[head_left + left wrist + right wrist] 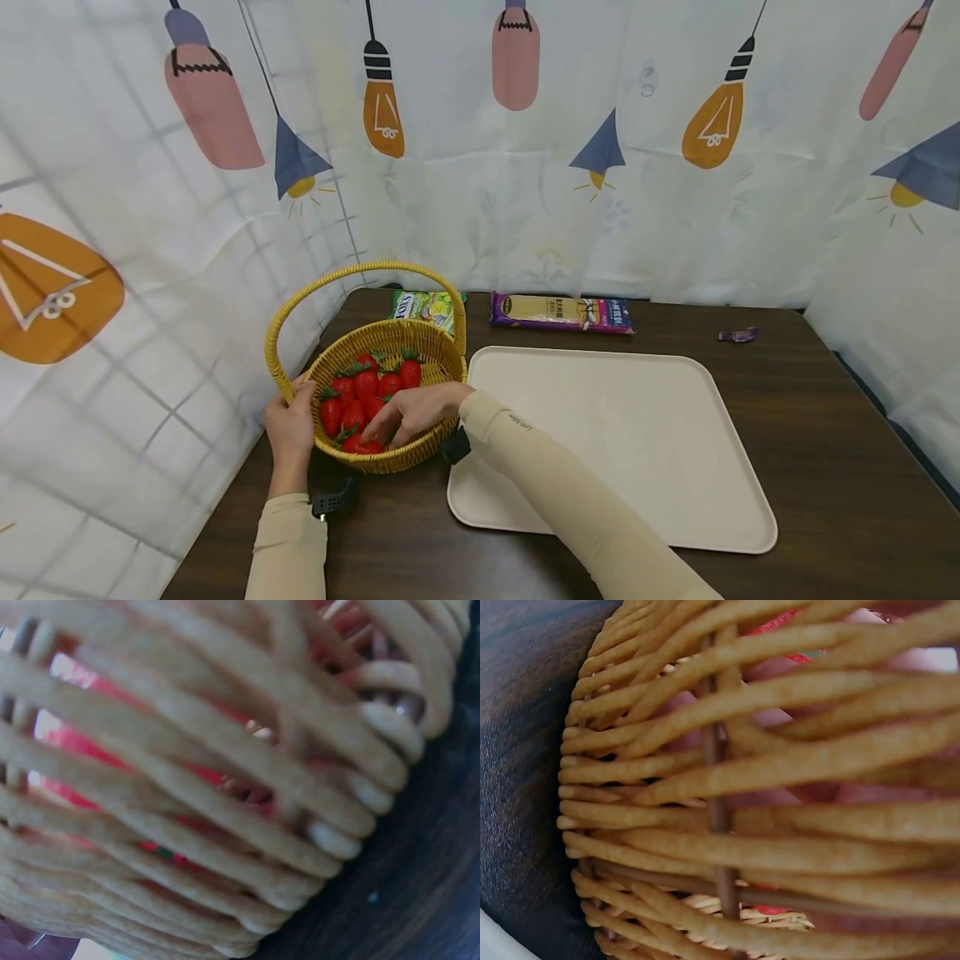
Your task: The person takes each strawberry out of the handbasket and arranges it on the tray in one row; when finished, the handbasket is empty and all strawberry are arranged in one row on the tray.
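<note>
A yellow woven basket [384, 467] with a tall arched handle stands on the left of the table, several red strawberries [366, 385] with green tops inside it. At its left side my left hand [291, 425] grips the rim by the foot of the handle. My right hand [420, 408] reaches over the right rim, fingers bent down onto a strawberry [362, 447] near the front. Whether those fingers pinch it is unclear. Close up, the basket's weave [187, 780] fills the left wrist view, with red showing through. Basket strands [780, 772] likewise block most of the right wrist view.
A cream tray [600, 433] lies right of the basket, partly under my right forearm. Behind are a green packet [423, 307] and a purple-ended packet [561, 312]. A small purple wrapped piece [738, 335] lies at the back right. A printed curtain [480, 208] hangs behind the table.
</note>
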